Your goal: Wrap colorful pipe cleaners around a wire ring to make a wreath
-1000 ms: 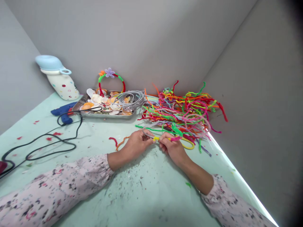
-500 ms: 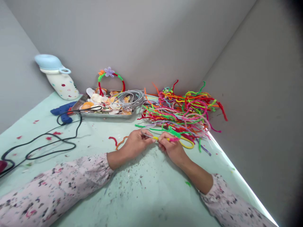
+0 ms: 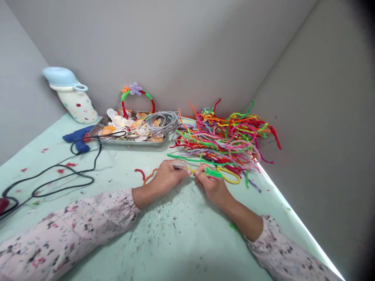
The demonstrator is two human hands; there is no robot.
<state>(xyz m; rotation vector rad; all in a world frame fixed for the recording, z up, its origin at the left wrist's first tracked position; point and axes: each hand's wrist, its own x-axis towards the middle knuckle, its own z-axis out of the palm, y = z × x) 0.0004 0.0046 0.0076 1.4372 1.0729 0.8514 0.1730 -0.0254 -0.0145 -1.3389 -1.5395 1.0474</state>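
Note:
Near the middle of the table, my left hand [image 3: 169,176] pinches a thin grey band [image 3: 179,166], seen almost edge-on. A yellow pipe cleaner [image 3: 191,171] lies around or along its right end; which one I cannot tell. My right hand [image 3: 211,183] is closed on this yellow piece, with fingertips close to those of my left hand. Beyond my right knuckles shows a bright green fuzzy section [image 3: 213,173], seemingly part of the held band. A yellow loop [image 3: 231,177] curves out behind my right hand. Red and orange pipe cleaner scraps [image 3: 150,176] lie beside my left hand.
Behind my hands lies a heap of coloured pipe cleaners [image 3: 222,136]. A metal tray [image 3: 131,143] holds shells, coiled grey wire [image 3: 164,121] and a flowered hoop [image 3: 152,104]. Leftward are a blue glue gun [image 3: 77,137], its black cord [image 3: 95,164] and a bottle [image 3: 76,103].
The held band has turned: its green section now faces up past my right hand, where a pink tip showed before. The grey part looks flatter. Both hands stay nearly in place.

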